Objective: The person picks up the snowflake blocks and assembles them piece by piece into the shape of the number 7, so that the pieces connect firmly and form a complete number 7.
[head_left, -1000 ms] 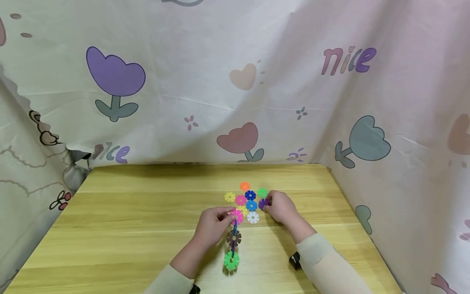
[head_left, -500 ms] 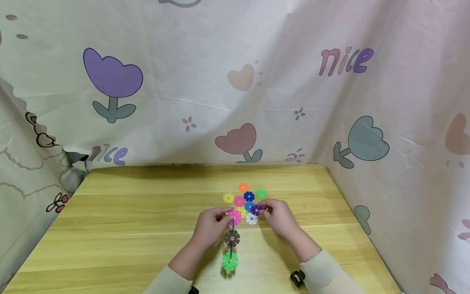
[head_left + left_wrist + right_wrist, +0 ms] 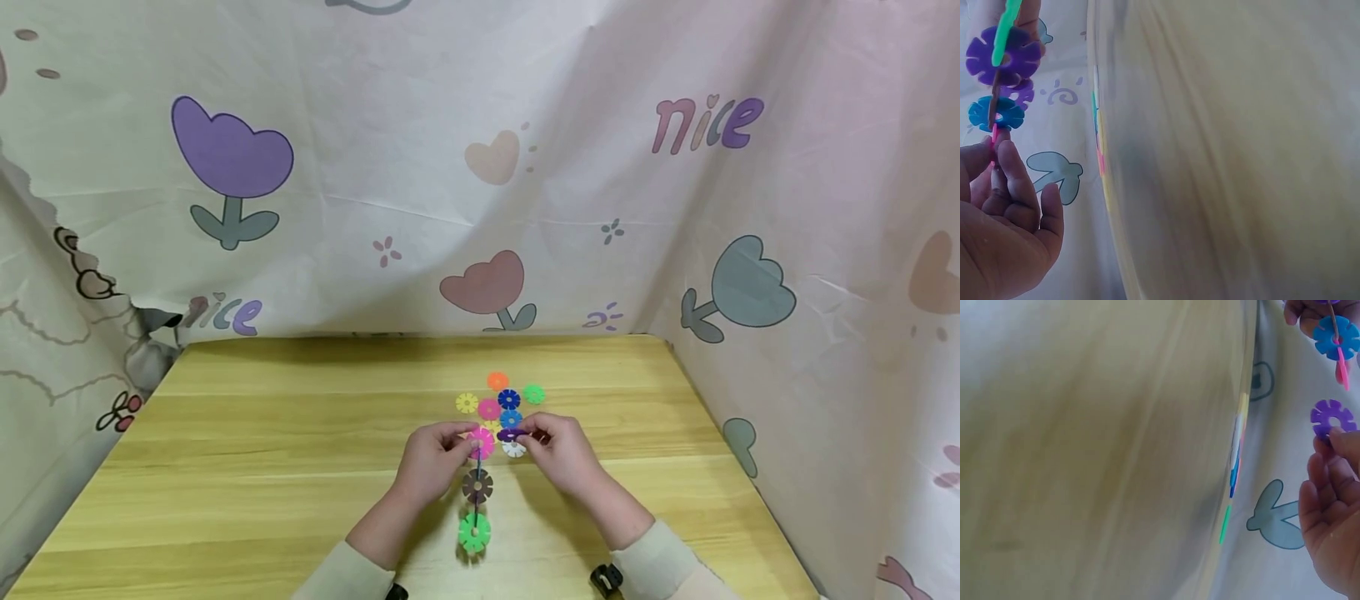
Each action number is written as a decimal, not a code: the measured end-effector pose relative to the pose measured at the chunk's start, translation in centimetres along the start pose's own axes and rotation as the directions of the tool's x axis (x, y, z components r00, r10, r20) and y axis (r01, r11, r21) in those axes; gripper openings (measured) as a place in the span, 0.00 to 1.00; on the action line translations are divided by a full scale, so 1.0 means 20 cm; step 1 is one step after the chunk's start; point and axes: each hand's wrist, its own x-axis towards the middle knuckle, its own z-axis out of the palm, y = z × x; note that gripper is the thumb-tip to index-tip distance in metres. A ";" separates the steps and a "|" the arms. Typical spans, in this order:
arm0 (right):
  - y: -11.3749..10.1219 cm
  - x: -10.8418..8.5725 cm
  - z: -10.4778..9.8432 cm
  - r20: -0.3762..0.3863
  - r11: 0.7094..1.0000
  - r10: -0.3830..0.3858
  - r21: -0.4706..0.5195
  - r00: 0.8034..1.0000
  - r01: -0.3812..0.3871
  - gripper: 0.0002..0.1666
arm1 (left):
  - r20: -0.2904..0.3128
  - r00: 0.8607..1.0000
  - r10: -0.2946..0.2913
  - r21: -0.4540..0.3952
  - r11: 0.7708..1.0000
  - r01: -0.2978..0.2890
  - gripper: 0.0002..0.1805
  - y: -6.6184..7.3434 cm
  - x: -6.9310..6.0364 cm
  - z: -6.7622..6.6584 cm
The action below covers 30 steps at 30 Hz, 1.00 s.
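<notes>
In the head view, the left hand [image 3: 433, 462] pinches a pink disc [image 3: 484, 433] between thumb and forefinger, at the far end of a short chain of slotted plastic discs. From there the chain runs back toward the person: a blue disc [image 3: 980, 116], a brown disc [image 3: 486, 486], a dark purple disc [image 3: 1022, 56] and, at the near end, a green disc [image 3: 475, 544]. Neighbouring discs are slotted crosswise into each other, and the chain is held up off the table [image 3: 285, 442].

The right hand [image 3: 564, 454] pinches a separate purple disc [image 3: 510, 435] by its edge with thumb and forefinger. This disc is tipped nearly edge-on to the head camera, just beside the pink one; the right wrist view shows a gap between them.

Beyond the hands, loose discs lie in a cluster on the wood-grain table: a white disc [image 3: 514, 451] partly hidden under the held purple one, a light blue disc [image 3: 511, 412], a navy disc [image 3: 504, 406], another pink disc [image 3: 484, 410], two yellow discs [image 3: 461, 404], a light green disc [image 3: 528, 394] and, farthest away, an orange disc [image 3: 491, 382]. A pale cloth [image 3: 360, 150] printed with tulips and hearts hangs behind the table.
</notes>
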 end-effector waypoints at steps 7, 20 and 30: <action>-0.01 -0.01 0.02 -0.043 0.996 -0.083 0.021 0.996 0.084 0.09 | 0.003 1.000 -0.005 -0.010 1.000 0.005 0.11 0.00 0.00 0.00; -0.02 -0.03 0.03 -0.082 0.983 -0.179 0.032 0.980 0.182 0.10 | -0.039 0.999 -0.004 -0.033 0.999 0.002 0.12 0.01 -0.01 0.00; -0.03 -0.03 0.03 -0.098 0.981 -0.190 0.031 0.977 0.194 0.11 | -0.048 0.999 0.000 -0.053 0.999 -0.002 0.13 0.01 -0.01 0.00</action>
